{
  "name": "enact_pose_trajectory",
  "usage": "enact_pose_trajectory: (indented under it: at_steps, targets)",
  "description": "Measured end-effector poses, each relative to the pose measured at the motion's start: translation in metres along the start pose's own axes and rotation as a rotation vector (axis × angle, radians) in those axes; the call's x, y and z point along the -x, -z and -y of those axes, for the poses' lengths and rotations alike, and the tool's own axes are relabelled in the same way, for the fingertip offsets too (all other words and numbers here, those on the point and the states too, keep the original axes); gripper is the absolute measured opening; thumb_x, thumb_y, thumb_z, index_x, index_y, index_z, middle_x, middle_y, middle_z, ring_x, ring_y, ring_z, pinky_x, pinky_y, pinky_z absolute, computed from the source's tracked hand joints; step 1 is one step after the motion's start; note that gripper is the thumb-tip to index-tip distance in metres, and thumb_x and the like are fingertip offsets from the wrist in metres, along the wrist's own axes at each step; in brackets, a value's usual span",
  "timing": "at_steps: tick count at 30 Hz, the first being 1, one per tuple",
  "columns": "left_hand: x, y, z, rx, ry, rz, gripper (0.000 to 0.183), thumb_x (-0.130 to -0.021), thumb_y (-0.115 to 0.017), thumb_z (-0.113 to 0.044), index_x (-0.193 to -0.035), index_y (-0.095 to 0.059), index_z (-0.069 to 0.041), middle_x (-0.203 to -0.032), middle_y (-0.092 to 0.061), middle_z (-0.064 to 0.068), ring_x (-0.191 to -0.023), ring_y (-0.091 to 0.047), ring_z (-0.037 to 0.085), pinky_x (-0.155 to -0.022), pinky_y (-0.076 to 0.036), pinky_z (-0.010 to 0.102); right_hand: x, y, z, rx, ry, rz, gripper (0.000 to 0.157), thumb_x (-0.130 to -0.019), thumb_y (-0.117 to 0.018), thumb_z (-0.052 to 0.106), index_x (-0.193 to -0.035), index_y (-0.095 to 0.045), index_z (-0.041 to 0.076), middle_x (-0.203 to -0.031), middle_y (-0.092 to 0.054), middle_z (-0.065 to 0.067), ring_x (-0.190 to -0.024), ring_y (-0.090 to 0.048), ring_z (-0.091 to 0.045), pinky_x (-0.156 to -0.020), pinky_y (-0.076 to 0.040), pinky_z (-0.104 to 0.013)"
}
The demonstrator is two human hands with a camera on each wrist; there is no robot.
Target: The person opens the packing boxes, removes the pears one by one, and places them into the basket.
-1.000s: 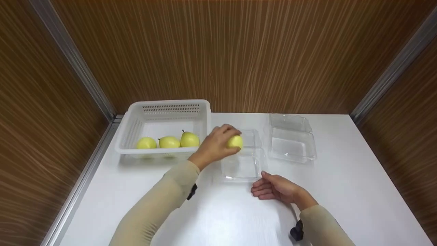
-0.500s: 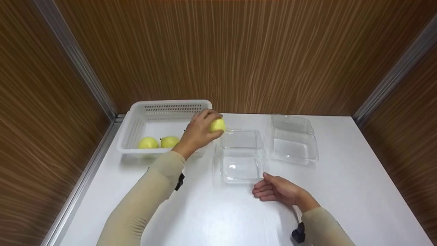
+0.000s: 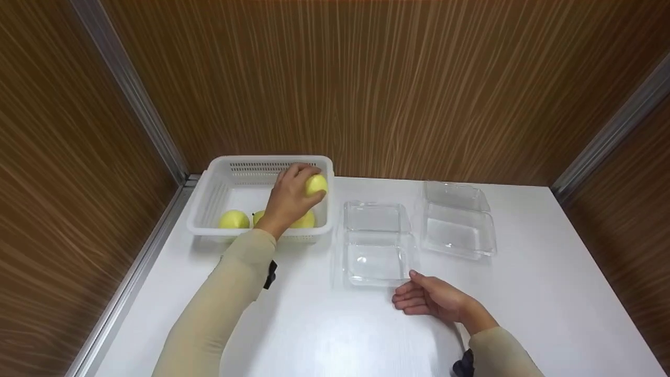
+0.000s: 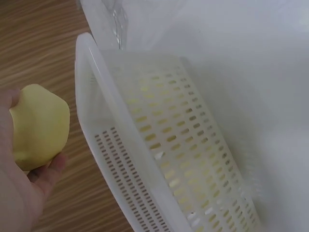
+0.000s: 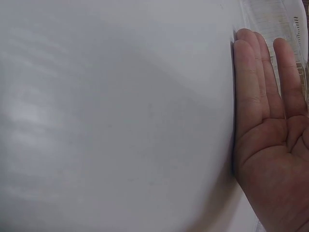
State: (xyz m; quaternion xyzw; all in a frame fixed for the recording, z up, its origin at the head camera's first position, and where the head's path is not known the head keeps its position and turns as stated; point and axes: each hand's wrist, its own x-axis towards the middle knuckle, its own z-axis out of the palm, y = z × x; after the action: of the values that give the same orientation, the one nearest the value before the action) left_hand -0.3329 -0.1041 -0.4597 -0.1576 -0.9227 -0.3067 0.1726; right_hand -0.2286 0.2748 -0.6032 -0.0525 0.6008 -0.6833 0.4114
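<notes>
My left hand (image 3: 290, 196) grips a yellow-green pear (image 3: 316, 185) above the right side of the white perforated basket (image 3: 209, 231). The left wrist view shows the same pear (image 4: 42, 126) between the thumb and fingers, with the basket's slotted wall (image 4: 183, 145) beside it. More pears, one of them a pear (image 3: 234, 219) at the basket's left, lie along the near side, partly hidden by my wrist. My right hand (image 3: 437, 298) rests on its edge on the table, fingers straight, near the front corner of an open clear plastic clamshell box (image 3: 378, 264). Nothing is in its palm (image 5: 277, 159).
A second open clear clamshell box (image 3: 455, 233) stands to the right of the first, farther back. Wood-grain panels (image 3: 366, 89) enclose the white table (image 3: 324, 335) at the back and sides.
My left hand has carried the pear leftward and back, from above the nearer clamshell box to over the basket. The right hand stays in place beside that box.
</notes>
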Motion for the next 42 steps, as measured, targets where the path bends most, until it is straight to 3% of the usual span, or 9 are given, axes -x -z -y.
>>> enact_pose_trajectory:
  at_steps: [25,31,42]
  targets:
    - [0.002,0.035,0.045,-0.057,0.148,-0.043,0.044,-0.089,-0.074,-0.031,-0.130,-0.062,-0.020,-0.133,-0.051,0.003,-0.123,-0.046,0.027,-0.098,-0.047,0.044,0.006,-0.007,0.001,-0.015,0.007,-0.013,0.061,-0.106,-0.038,0.048,-0.123,-0.061,-0.006,-0.123,-0.067,-0.022,-0.114,-0.067,-0.031,-0.098,-0.054,-0.040]
    - [0.009,0.041,0.058,-0.082,0.177,-0.016,0.045,-0.091,-0.073,-0.029,-0.132,-0.061,-0.016,-0.137,-0.050,0.007,-0.126,-0.043,0.032,-0.101,-0.044,0.052,0.008,-0.009,0.000,-0.002,0.008,-0.017,0.062,-0.105,-0.039,0.049,-0.123,-0.061,-0.007,-0.123,-0.067,-0.022,-0.114,-0.067,-0.030,-0.098,-0.054,-0.040]
    - [0.020,0.045,0.084,-0.118,0.311,0.050,0.048,-0.093,-0.071,-0.027,-0.137,-0.057,-0.015,-0.142,-0.045,0.010,-0.130,-0.039,0.035,-0.107,-0.040,0.055,0.013,-0.010,-0.001,-0.008,0.003,-0.038,0.063,-0.105,-0.039,0.050,-0.122,-0.063,-0.005,-0.122,-0.068,-0.021,-0.113,-0.067,-0.030,-0.097,-0.054,-0.040]
